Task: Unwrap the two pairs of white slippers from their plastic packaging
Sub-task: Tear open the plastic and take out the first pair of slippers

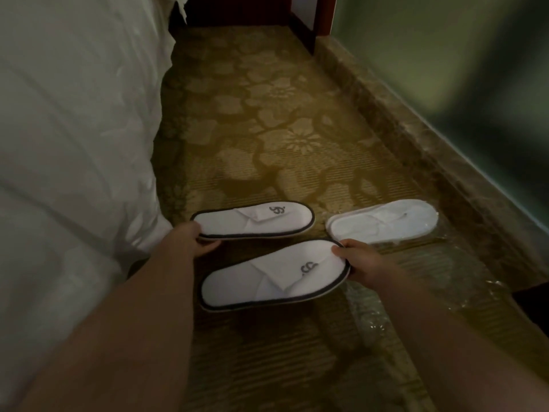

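Nearest the camera, crinkled clear plastic wrap (371, 316) lies empty on the patterned carpet (267, 129), just right of the near slipper (273, 275). That slipper — white, dark-edged, with a dark logo on its strap — is pinched at its toe end by the right hand (364, 261), fingers closed on the rim. Just beyond it, the left hand (194, 239) grips the heel end of a second matching slipper (252, 222), thumb on top, the other fingers curled beneath. Both slippers are bare of wrapping. Farther right, a plain white pair (383, 221) lies on the carpet, still sealed in glossy plastic — close to the near slipper's toe. White bedding (74, 129) fills the left side, and a stone skirting (416, 138) runs along the green wall (445, 69).
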### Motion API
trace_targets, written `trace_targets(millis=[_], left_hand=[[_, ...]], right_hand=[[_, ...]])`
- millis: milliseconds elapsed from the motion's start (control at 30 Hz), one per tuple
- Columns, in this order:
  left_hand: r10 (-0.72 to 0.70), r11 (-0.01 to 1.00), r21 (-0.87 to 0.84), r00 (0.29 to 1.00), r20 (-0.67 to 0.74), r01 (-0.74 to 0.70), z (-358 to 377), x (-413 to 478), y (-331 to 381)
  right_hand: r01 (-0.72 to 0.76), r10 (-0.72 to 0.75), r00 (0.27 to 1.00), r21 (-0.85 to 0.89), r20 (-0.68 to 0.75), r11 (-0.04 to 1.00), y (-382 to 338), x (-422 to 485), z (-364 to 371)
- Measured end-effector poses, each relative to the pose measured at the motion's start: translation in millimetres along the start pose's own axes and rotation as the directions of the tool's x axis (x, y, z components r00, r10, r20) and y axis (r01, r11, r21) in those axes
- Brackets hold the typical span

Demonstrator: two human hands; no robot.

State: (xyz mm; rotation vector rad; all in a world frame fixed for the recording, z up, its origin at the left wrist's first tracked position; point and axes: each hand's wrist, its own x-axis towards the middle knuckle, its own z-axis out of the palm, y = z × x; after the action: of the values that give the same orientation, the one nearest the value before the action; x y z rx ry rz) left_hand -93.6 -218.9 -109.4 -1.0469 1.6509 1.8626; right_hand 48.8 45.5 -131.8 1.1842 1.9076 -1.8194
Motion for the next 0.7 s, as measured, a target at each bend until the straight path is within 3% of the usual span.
trace_targets(millis=[467,700], left_hand=[[0.014,0.929,0.370,0.993,-0.119,0.031,-31,61,-17],[0.053,0.747,0.665,0.997,-0.058,-0.001,-38,80,-32]], right_hand=[[-0.072,0.052,0.995,-0.237,-0.090,0.969,23,15,61],[0.021,-0.090,0.990,-0.534,-0.104,0.845,31,19,58]])
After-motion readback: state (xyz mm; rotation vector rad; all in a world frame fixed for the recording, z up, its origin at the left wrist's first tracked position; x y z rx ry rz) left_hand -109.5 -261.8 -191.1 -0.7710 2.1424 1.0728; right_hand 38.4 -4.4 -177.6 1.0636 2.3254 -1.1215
